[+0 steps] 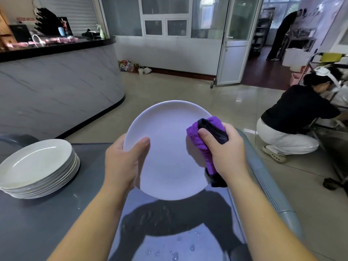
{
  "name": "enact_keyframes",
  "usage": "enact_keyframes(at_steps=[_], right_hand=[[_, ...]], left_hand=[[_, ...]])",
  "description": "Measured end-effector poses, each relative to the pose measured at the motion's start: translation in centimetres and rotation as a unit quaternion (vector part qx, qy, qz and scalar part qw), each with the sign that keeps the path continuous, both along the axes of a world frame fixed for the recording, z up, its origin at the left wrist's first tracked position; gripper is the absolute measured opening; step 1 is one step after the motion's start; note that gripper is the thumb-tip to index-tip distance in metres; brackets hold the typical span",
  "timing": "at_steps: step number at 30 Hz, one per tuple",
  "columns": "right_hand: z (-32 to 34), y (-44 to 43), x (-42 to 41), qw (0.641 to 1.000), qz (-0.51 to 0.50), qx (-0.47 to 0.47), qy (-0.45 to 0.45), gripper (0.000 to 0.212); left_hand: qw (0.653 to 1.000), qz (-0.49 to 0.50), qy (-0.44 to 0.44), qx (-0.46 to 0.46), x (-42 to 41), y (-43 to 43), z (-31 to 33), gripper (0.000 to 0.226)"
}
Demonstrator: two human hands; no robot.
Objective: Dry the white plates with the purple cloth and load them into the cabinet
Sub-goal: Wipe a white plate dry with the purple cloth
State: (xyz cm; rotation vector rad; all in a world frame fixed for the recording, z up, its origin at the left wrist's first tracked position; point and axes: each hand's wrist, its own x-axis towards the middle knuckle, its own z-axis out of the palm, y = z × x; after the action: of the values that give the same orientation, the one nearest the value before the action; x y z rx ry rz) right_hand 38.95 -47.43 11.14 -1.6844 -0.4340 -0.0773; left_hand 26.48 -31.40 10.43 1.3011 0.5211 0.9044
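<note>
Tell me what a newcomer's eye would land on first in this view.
First, the white plate held up at centre frame, the left hand gripping its left rim while the right hand presses the purple cloth against its right side. Next, the stack of white plates on the grey table at left, and water drops on the tabletop below the plate.

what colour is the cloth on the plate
Purple with a dark edge; the cloth shows best in the head view.
</note>
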Motion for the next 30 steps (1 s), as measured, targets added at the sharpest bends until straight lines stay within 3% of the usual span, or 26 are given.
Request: enact_keyframes(at_steps=[3, 6, 9, 12, 15, 18, 21, 23, 26, 30], right_hand=[[-1.8, 1.8, -1.7, 0.978, -0.111, 0.154, 0.091, 0.022], [-3.4, 3.3, -3.7, 0.949, -0.096, 0.236, 0.187, 0.027], [-2.9, 2.4, -2.4, 0.963, -0.076, 0.185, 0.180, 0.025], [-1.3, 0.2, 0.7, 0.990, -0.023, 0.094, 0.102, 0.021], [0.1, -0.9, 1.8, 0.999, 0.034, -0.004, 0.022, 0.013], [-0.6, -0.2, 1.2, 0.998, -0.014, 0.045, 0.037, 0.018], [-3.1, 2.2, -0.9, 0.963, -0.105, 0.190, 0.158, 0.030], [-4.4, 3.0, -2.5, 0.938, -0.105, 0.235, 0.232, 0.037], [-4.5, 1.8, -1.2, 0.957, -0.086, 0.167, 0.222, 0.031], [-2.0, -0.9, 1.8, 0.996, -0.007, 0.027, 0.079, 0.016]], left_hand=[[0.997, 0.039, -0.058, -0.038, 0.8, -1.2, 0.2, 0.015], [0.991, 0.064, -0.092, -0.069, 1.3, -2.6, 0.0, 0.016], [0.995, 0.013, -0.068, -0.068, 0.9, -2.2, -0.6, 0.018], [0.997, -0.074, -0.008, -0.018, -0.1, -0.4, -0.4, 0.048], [0.996, -0.069, 0.036, 0.046, 0.0, -0.1, 0.3, 0.031], [0.999, 0.026, 0.013, 0.035, 1.2, -0.9, 0.4, 0.016], [0.997, 0.056, -0.052, -0.030, 2.5, -2.7, 0.3, 0.017], [0.994, 0.046, -0.076, -0.061, 2.7, -3.3, 0.0, 0.017], [0.998, -0.034, -0.023, -0.048, 1.8, -2.2, -0.9, 0.010], [0.992, -0.120, 0.029, -0.017, 0.6, 0.3, -0.9, 0.030]])
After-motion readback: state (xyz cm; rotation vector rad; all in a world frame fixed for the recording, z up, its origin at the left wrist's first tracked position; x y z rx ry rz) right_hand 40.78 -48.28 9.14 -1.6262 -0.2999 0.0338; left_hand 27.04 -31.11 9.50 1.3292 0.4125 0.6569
